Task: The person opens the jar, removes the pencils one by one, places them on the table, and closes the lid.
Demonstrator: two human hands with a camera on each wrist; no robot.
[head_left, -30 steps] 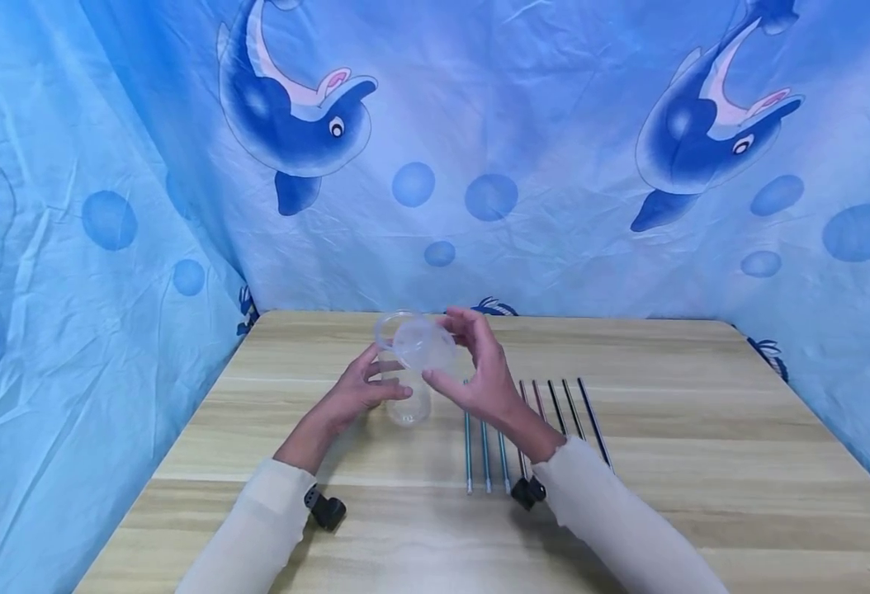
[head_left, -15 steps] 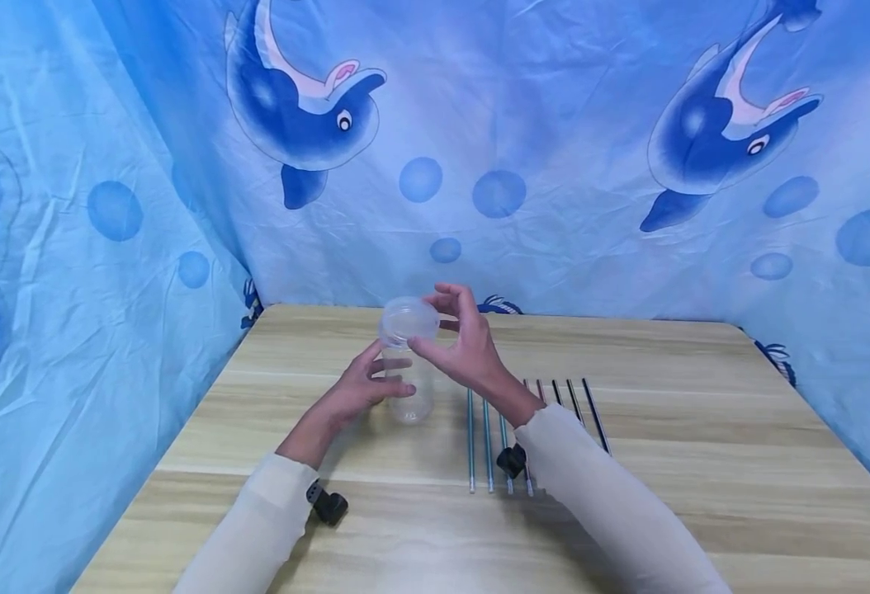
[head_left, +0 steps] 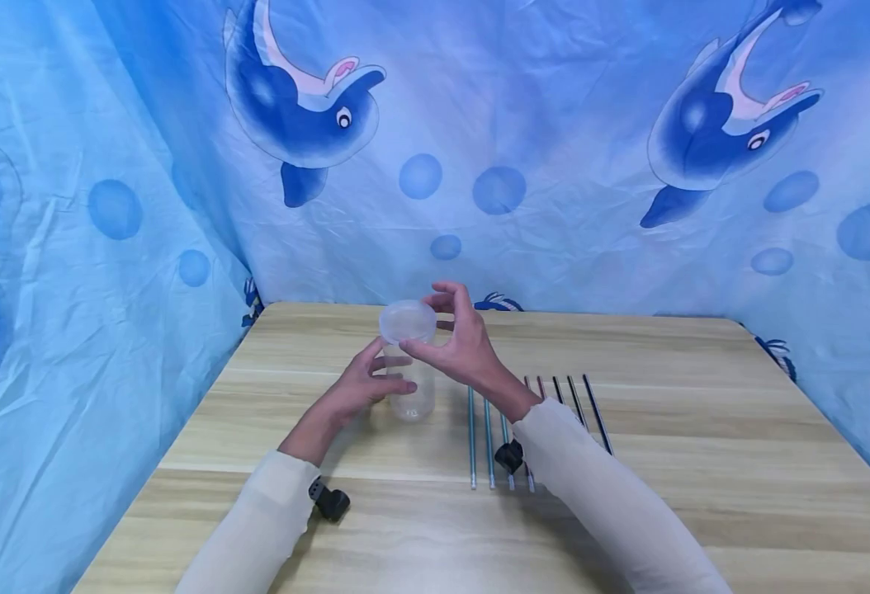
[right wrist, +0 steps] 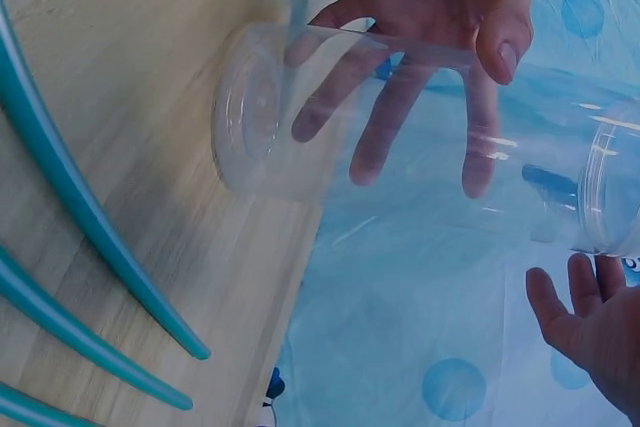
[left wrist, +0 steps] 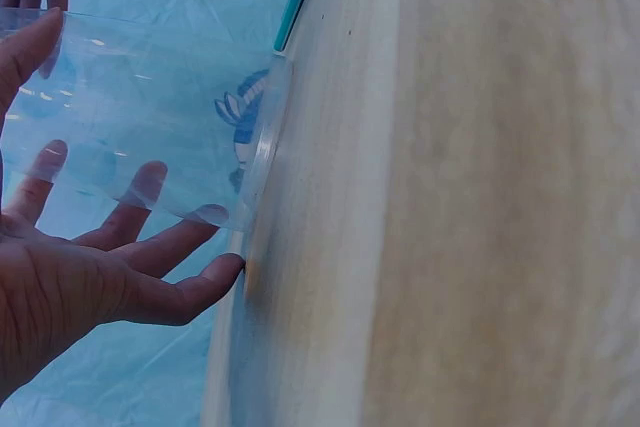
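Observation:
A clear plastic jar [head_left: 414, 404] stands upright on the wooden table, with a translucent lid [head_left: 407, 320] level over its mouth. My left hand [head_left: 361, 389] holds the jar's body from the left, the thumb on the near side and the fingers spread round behind it, as the right wrist view also shows. My right hand [head_left: 468, 342] holds the lid's edge from the right, thumb at the near side and fingertips at the far side. In the right wrist view its fingers [right wrist: 555, 317] lie close by the ringed top end of the jar [right wrist: 290, 147].
Right of the jar, several thin pencil-like sticks lie in a row: teal ones [head_left: 472, 437], reddish ones, and black ones [head_left: 597, 412], partly hidden under the right forearm. A blue dolphin-print curtain [head_left: 554, 247] hangs behind the table [head_left: 702, 462].
My right hand has brought the lid left from a tilted position beside the jar's open mouth onto its top, where it has levelled. The left hand has stayed on the jar.

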